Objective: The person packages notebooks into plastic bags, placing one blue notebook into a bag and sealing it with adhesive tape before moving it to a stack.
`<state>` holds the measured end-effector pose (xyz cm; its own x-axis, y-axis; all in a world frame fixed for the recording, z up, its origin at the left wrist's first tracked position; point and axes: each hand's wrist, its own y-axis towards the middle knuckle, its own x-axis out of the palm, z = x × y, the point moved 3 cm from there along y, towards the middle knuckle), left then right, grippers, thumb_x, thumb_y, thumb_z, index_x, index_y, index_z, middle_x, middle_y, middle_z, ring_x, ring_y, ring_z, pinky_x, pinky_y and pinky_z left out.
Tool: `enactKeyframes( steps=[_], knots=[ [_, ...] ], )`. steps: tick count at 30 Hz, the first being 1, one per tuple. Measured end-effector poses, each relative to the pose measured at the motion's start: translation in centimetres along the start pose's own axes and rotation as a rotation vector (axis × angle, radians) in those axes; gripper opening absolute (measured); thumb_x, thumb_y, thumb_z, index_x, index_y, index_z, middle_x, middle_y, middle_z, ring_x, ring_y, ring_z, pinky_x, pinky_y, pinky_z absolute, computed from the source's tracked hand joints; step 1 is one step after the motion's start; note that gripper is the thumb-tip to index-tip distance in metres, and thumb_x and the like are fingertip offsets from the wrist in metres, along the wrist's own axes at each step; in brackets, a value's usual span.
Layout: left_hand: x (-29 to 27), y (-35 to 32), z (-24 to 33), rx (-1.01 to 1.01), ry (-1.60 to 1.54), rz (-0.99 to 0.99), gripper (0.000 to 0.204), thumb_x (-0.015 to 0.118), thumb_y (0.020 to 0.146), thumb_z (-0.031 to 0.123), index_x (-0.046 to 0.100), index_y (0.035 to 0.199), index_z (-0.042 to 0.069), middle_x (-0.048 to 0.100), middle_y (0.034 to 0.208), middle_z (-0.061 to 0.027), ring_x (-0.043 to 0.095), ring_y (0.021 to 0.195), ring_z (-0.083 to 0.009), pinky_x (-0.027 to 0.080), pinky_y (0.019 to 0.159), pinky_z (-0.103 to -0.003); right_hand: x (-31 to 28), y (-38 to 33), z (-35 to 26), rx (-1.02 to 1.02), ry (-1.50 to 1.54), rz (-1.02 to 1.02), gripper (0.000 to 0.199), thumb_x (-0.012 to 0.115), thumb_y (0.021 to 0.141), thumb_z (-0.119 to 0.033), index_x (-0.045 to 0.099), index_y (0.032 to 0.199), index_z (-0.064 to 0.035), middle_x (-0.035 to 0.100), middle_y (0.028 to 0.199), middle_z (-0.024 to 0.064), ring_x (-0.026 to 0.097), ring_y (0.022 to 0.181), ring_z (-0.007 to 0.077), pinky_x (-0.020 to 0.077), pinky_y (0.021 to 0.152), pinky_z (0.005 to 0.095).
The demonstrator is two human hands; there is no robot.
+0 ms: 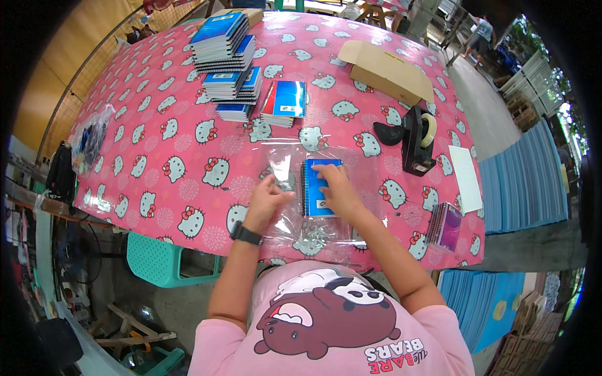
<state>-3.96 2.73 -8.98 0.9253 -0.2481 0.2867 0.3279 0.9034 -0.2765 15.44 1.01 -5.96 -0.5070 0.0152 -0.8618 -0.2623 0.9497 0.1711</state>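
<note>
Pressing the blue notebook, right hand sits beside left hand.

Daylit open-sided work area, seen from above. Filling the centre, a table under a pink oilcloth printed with white cartoon cats. At ten o'clock, a yellow wall behind a wire-mesh fence. At seven o'clock, a teal plastic chair tucked under the table edge, over a grey concrete floor strewn with wooden scraps. At three o'clock, stacked blue sheets. At one o'clock, greenery and a white fence in bright sun.
</note>
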Motion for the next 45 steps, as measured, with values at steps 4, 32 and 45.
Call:
enactKeyframes(
  steps=[4,32,45],
  knots=[
    [4.4,1.6,-1.1,0.078,-0.04,0.007,0.069,0.074,0.07,0.0,0.037,0.128,-0.004,0.05,0.066,0.0045,0.049,0.061,-0.0035,0.039,0.055,-0.016,-0.2,1.4,-0.3,0.19,0.347,0.111,0.046,0.068,0.075,-0.006,0.051,0.118,-0.005,0.062,0.085,0.0088,0.057,0.082,0.0213,0.0449,0.07,0.0314],
    [2.4,1.2,-0.6,0.755,1.095,-0.135,0.048,0.059,0.085,0.023,0.047,0.128,0.005,0.042,0.137,-0.0116,0.034,0.131,-0.0292,0.028,0.103,-0.044,-1.0,0.9,1.8,0.015,0.42,-0.075,0.056,0.058,0.069,0.009,0.048,0.123,-0.0028,0.066,0.081,0.0094,0.064,0.082,0.0211,0.0486,0.072,0.0285],
    [3.3,3.5,-2.8,0.609,1.019,-0.363,0.066,0.04,0.094,0.038,0.013,0.146,0.008,0.005,0.153,-0.0143,0.003,0.141,-0.032,0.001,0.109,-0.055,-0.6,-1.2,3.0,0.126,0.008,-0.275,0.118,0.076,0.058,-0.057,0.012,0.147,-0.0131,0.018,0.149,0.018,0.002,0.141,0.0327,0.0053,0.105,0.062]
  ],
)
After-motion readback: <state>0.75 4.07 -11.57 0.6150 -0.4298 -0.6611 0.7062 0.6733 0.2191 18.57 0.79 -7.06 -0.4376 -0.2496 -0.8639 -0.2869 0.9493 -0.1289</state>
